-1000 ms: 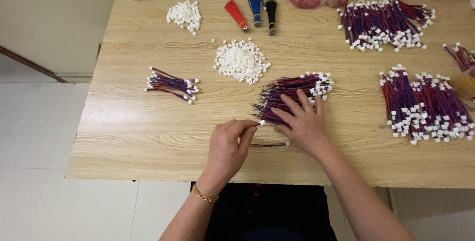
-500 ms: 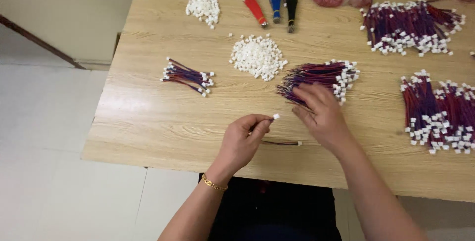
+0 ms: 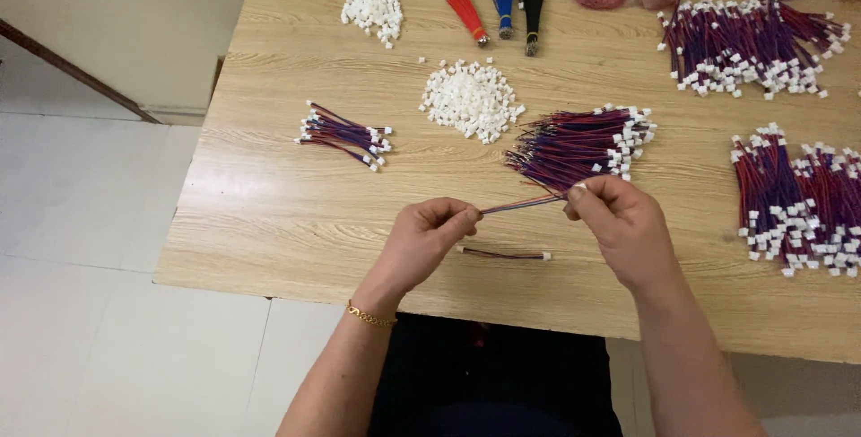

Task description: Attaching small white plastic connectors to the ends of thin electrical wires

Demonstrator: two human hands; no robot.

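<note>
Above the table (image 3: 269,222), both hands pinch a wire pair (image 3: 525,205); it runs left-right, its right end slightly higher.

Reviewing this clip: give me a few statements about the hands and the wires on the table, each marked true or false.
1. Both hands hold one thin red-and-blue wire between them. True: the left hand pinches one end, the right hand the other.
2. A single finished wire lies on the table below the hands. True.
3. The loose white connectors are piled in a bowl. False: they lie heaped straight on the table.
4. The left wrist is bare. False: it wears a thin gold bracelet.
5. The small wire bundle lies left of the white pile. True.
</note>
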